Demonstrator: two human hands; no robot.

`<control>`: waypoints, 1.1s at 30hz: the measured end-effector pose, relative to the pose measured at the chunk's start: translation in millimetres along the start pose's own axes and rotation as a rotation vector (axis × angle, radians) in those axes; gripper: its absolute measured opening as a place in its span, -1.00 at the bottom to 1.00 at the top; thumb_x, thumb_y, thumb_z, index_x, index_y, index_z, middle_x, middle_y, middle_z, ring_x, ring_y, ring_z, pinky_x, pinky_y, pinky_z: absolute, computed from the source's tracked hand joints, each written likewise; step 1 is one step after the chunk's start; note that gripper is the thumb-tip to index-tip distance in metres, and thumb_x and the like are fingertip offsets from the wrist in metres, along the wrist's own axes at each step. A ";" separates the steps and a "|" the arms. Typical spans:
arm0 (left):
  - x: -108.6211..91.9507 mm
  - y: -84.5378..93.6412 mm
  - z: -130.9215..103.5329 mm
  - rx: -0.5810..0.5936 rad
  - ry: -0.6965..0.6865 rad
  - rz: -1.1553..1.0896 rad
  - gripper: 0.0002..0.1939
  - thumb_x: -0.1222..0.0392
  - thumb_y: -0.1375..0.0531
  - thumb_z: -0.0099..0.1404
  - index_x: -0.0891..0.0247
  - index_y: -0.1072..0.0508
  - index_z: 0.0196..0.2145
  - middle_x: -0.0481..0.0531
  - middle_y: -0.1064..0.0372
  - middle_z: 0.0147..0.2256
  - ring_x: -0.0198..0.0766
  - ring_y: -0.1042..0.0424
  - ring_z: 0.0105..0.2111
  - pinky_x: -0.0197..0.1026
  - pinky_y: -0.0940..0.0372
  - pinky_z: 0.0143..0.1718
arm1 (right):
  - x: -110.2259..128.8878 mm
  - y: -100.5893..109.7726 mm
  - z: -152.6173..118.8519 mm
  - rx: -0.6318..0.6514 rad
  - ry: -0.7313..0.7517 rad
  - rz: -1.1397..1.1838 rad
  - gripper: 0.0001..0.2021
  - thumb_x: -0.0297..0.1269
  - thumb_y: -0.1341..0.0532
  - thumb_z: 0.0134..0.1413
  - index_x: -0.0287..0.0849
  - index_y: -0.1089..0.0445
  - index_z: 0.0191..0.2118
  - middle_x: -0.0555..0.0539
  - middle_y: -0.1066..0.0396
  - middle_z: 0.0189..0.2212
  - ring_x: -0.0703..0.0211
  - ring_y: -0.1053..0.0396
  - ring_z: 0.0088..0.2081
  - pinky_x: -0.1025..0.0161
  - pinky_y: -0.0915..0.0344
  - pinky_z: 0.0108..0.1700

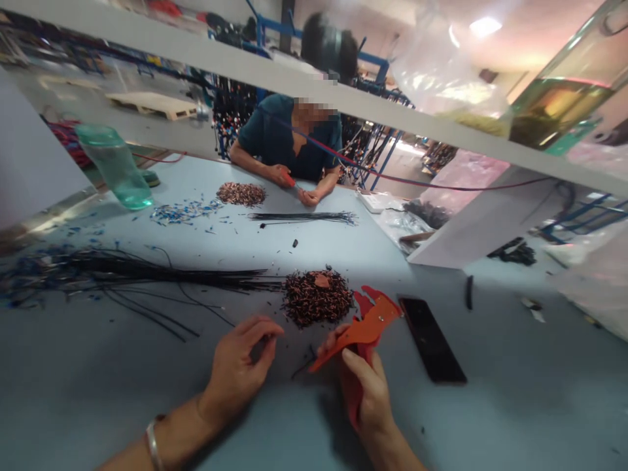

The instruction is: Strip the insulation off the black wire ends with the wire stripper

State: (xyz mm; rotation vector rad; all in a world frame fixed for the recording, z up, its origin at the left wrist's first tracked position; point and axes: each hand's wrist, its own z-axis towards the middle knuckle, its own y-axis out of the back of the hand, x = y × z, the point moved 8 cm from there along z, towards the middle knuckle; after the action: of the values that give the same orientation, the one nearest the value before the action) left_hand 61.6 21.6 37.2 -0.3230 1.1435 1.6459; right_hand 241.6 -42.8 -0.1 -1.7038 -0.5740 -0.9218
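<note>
My right hand (pixel 370 386) is wrapped round the red and orange handles of a wire stripper (pixel 375 320), whose jaws point up and away from me. A short dark piece of wire (pixel 303 367) shows beside the tool's orange lower end. To the left, my left hand (pixel 243 366) hovers over the table with its fingers curled and thumb and forefinger almost meeting; whatever they pinch, if anything, is hidden. Just beyond both hands lies a heap of short black and copper-coloured clippings (pixel 318 297). A bundle of black wires (pixel 181 271) stretches left from that heap, with blue ends at its far left.
A dark phone (pixel 432 340) lies right of the stripper. Across the table, a person (pixel 294 144) holds a red-handled tool near another wire bundle (pixel 304 217) and a copper-coloured heap (pixel 241 193). A green bottle (pixel 118 167) stands back left. A white beam (pixel 196 52) crosses overhead.
</note>
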 end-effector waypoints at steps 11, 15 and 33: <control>-24.6 -39.7 -9.9 0.332 -0.267 0.187 -0.52 0.43 -0.05 0.28 0.08 -0.39 0.09 0.07 -0.43 0.02 -0.10 -0.33 -0.02 -0.01 -0.13 0.01 | 5.5 9.8 10.2 0.036 0.199 -0.067 -0.83 -0.32 -0.23 0.04 -0.17 -0.38 -0.20 -0.03 -0.43 -0.39 0.09 -0.40 -0.35 0.13 -0.34 -0.23; -30.9 -59.2 -18.1 0.473 -0.321 0.318 -0.42 0.50 -0.05 0.23 0.10 -0.30 0.16 0.06 -0.35 0.11 -0.05 -0.25 0.08 0.09 0.01 0.11 | 5.1 9.7 10.7 0.060 0.209 -0.080 -0.86 -0.36 -0.23 0.05 -0.18 -0.39 -0.22 -0.02 -0.45 -0.39 0.10 -0.41 -0.31 0.16 -0.32 -0.18; -44.8 -51.2 -10.0 0.510 -0.380 0.368 -0.75 0.36 -0.12 0.25 0.23 -0.49 -0.14 0.12 -0.43 -0.16 -0.08 -0.34 -0.13 0.01 -0.19 -0.04 | 5.2 13.0 16.4 0.069 0.167 -0.060 -0.85 -0.37 -0.23 -0.05 -0.17 -0.40 -0.27 0.00 -0.45 -0.44 0.11 -0.43 -0.39 0.13 -0.36 -0.26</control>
State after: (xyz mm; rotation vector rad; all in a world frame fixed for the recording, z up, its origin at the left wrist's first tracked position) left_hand 120.5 -14.0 36.6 0.5330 1.3216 1.5626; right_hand 259.2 -31.8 -5.5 -1.5384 -0.5420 -1.0640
